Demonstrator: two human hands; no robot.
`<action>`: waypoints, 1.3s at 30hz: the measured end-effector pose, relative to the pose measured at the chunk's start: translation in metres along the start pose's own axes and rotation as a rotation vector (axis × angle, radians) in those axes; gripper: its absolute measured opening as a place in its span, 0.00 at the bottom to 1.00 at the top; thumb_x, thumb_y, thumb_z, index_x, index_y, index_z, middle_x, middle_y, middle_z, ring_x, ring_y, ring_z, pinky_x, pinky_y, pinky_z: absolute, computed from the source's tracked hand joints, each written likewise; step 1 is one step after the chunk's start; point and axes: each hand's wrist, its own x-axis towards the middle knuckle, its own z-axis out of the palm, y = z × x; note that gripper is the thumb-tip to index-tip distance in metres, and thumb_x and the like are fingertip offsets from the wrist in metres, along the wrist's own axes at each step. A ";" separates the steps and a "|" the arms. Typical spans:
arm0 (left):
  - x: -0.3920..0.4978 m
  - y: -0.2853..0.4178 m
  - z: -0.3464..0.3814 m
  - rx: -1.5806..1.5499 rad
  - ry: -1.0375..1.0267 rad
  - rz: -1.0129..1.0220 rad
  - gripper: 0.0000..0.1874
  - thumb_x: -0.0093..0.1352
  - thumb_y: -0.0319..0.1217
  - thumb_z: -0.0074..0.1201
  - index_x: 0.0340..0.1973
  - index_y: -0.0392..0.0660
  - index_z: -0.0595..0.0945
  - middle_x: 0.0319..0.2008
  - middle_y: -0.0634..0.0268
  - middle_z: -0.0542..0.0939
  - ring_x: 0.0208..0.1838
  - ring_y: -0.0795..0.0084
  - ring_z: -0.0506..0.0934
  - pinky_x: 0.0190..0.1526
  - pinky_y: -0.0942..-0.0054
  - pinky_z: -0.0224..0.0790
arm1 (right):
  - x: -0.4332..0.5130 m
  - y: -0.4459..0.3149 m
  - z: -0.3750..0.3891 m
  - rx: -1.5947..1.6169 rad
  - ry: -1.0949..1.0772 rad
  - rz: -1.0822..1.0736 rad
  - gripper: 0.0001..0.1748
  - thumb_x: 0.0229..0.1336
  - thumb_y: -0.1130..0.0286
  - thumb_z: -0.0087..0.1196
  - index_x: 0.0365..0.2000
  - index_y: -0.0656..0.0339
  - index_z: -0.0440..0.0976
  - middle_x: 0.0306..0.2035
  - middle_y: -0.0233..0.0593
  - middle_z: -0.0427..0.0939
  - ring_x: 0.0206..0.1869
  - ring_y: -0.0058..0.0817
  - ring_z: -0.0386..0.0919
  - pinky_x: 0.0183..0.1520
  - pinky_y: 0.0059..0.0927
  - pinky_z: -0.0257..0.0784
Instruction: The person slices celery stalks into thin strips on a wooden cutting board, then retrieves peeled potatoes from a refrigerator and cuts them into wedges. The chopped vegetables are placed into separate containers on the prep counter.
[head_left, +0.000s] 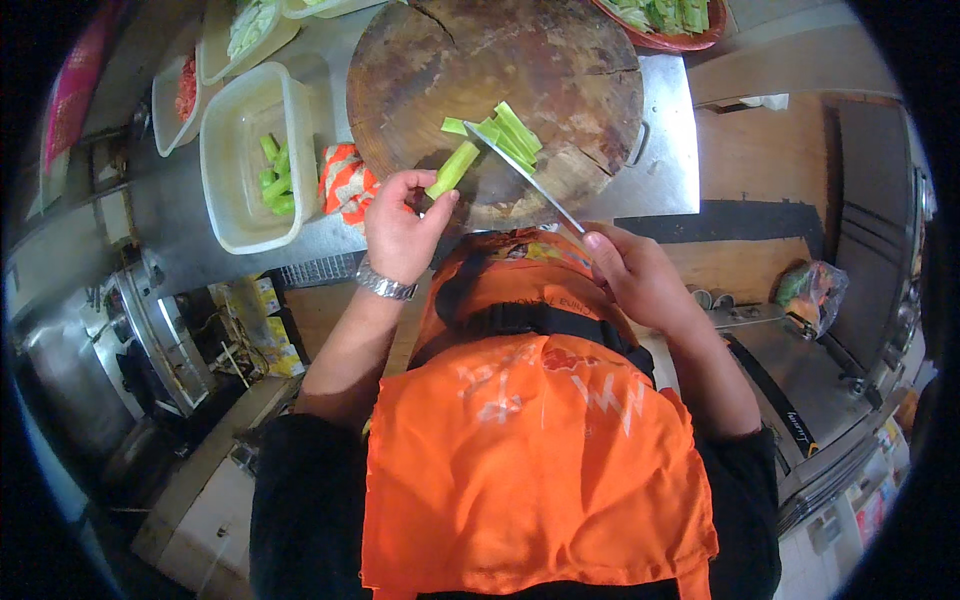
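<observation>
My left hand (409, 221) pinches a peeled light-green vegetable piece (452, 171) between thumb and fingers, over the near left part of a round wooden chopping block (487, 67). In my right hand (626, 270) is the handle of a knife (536, 185); its blade points away and to the left across the block. Cut green strips (514, 133) lie against the blade's far right side, and one small piece (454, 126) rests near its tip. The gap between the held piece and the blade is small. My right hand covers the knife handle.
Left of the block stands a white plastic tub (294, 202) with several green pieces inside. An orange-and-white cloth (349, 184) is tucked between them. Farther left, another tub (169, 131) holds red food. A red basket (652, 39) of cut greens sits at the far right.
</observation>
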 end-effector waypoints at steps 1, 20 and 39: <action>0.001 -0.008 0.008 0.119 0.025 0.054 0.14 0.62 0.27 0.70 0.40 0.40 0.81 0.39 0.60 0.84 0.43 0.63 0.82 0.46 0.64 0.75 | -0.001 -0.004 0.001 -0.036 0.003 -0.020 0.24 0.76 0.54 0.44 0.54 0.64 0.76 0.41 0.63 0.81 0.46 0.61 0.80 0.49 0.48 0.74; -0.013 0.010 -0.034 -0.809 -0.083 0.017 0.19 0.66 0.14 0.63 0.51 0.39 0.79 0.52 0.61 0.81 0.53 0.73 0.78 0.59 0.68 0.73 | -0.009 0.006 -0.029 0.457 -0.105 0.157 0.28 0.76 0.46 0.45 0.38 0.62 0.78 0.21 0.30 0.73 0.21 0.17 0.68 0.24 0.22 0.63; 0.047 0.024 0.093 0.158 0.166 0.203 0.29 0.69 0.41 0.61 0.62 0.40 0.78 0.72 0.38 0.63 0.73 0.40 0.62 0.74 0.49 0.53 | 0.065 0.058 0.005 0.730 -0.212 0.233 0.32 0.76 0.41 0.39 0.37 0.61 0.75 0.22 0.33 0.74 0.17 0.23 0.68 0.22 0.28 0.68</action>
